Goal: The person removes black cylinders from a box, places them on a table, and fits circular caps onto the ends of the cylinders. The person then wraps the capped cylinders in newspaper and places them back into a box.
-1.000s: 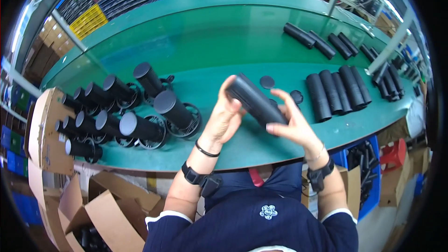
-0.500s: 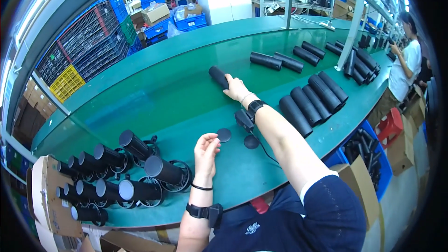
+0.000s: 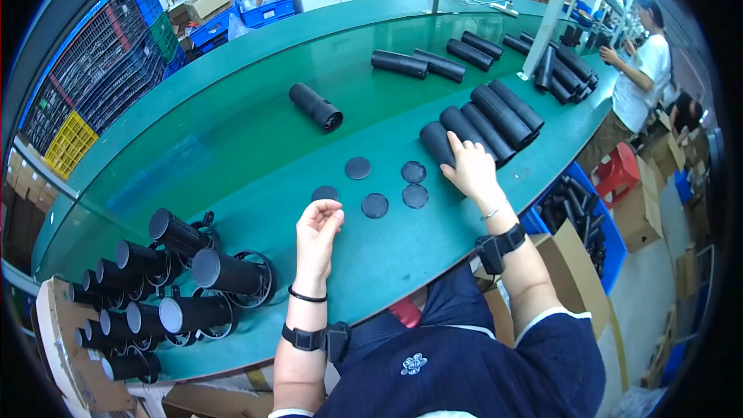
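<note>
Green work surface [image 3: 255, 217], with black cylindrical tubes and flat discs set out on it. Right hand [image 3: 474, 170]: fingers spread over the nearest black tube [image 3: 436, 142] of a side-by-side row, index finger along its side, thumb by its near end; cannot tell whether the grip is closed. This tube lies at the row's left end, the other tubes [image 3: 499, 116] just beyond it. Left hand [image 3: 316, 236]: raised, fingers bent in toward the thumb, fingertips at the edge of a black disc [image 3: 325, 193]; whether they pinch it, cannot tell. Four more discs [image 3: 374, 205] lie flat between the hands, well apart from the row. A lone tube [image 3: 316, 107] lies tilted on the shiny green strip [image 3: 232, 120] beyond the discs. At left, capped cylinders [image 3: 224, 271] with ring-shaped frames [image 3: 267, 279] stand in rows beside a cardboard piece [image 3: 66, 333]. At right, below the table edge: blue bin [image 3: 614, 263] containing black parts; red stool [image 3: 617, 176] near it.
</note>
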Available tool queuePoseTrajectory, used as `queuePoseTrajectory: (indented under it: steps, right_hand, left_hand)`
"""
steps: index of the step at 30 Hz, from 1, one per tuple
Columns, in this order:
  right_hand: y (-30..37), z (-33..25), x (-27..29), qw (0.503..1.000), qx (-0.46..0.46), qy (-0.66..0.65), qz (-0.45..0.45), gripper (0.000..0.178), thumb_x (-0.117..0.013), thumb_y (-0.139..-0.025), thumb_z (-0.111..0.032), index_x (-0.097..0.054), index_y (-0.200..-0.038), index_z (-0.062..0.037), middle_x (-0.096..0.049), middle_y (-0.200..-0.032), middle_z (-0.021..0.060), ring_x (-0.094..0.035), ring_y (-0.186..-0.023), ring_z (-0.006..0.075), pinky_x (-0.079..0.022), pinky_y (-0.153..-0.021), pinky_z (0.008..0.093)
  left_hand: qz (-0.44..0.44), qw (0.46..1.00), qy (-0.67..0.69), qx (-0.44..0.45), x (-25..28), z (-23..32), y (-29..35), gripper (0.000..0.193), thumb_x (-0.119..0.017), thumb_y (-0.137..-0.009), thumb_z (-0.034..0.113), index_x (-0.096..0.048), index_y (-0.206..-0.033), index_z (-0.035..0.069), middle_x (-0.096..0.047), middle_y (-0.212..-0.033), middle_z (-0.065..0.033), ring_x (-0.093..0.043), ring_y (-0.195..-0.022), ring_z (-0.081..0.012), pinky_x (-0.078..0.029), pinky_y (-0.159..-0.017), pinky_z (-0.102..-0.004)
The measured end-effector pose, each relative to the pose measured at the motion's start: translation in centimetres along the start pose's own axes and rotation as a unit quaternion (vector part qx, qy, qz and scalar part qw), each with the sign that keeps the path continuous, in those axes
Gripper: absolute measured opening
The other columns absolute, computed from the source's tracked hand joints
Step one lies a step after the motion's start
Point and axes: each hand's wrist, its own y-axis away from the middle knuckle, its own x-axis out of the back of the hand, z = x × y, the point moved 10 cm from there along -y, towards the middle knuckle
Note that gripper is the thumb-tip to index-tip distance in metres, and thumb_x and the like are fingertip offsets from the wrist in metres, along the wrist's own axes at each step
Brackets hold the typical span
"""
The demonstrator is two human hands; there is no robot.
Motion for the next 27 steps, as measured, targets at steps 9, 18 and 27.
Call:
queuePoseTrajectory:
  steps: [9,18,27]
  right_hand:
    - [8.1,-13.4,7.5,0.844,0.207,-0.494,-0.04,0.083,-0.079,-0.071,-0.018,-0.038,-0.143,-0.0057,-0.056,-0.117,0.0157,-0.056,-0.101,0.0262,-0.046,-0.088,0.0352]
    - [6.8,-16.4,5.8,0.567,0.145,-0.782,-0.213,0.036,-0.056,-0.094,-0.015,-0.057,-0.125,0.0025,-0.055,-0.103,0.0042,-0.054,-0.099,0.0125,-0.043,-0.086,0.0266]
    - [8.0,-17.8,5.6,0.484,0.104,-0.806,-0.326,0.037,-0.065,-0.083,-0.009,-0.063,-0.118,0.0009,-0.058,-0.098,0.0005,-0.054,-0.088,0.0083,-0.044,-0.075,0.0205]
  left_hand:
    - [-0.021,0.992,-0.026,-0.124,-4.3,3.9,3.3,0.067,-0.077,-0.08,0.023,-0.039,-0.133,0.003,-0.053,-0.121,-0.0112,-0.053,-0.112,-0.0209,-0.046,-0.093,-0.034]
    - [-0.058,0.929,-0.302,-0.205,-3.3,9.3,8.4,0.071,-0.087,-0.064,0.017,-0.052,-0.124,0.004,-0.053,-0.117,-0.0077,-0.053,-0.113,-0.0209,-0.042,-0.098,-0.0329]
    - [-0.071,0.954,-0.209,-0.202,-5.3,8.0,9.9,0.058,-0.069,-0.085,0.026,-0.042,-0.13,0.001,-0.056,-0.113,-0.0138,-0.056,-0.108,-0.0263,-0.043,-0.095,-0.0351]
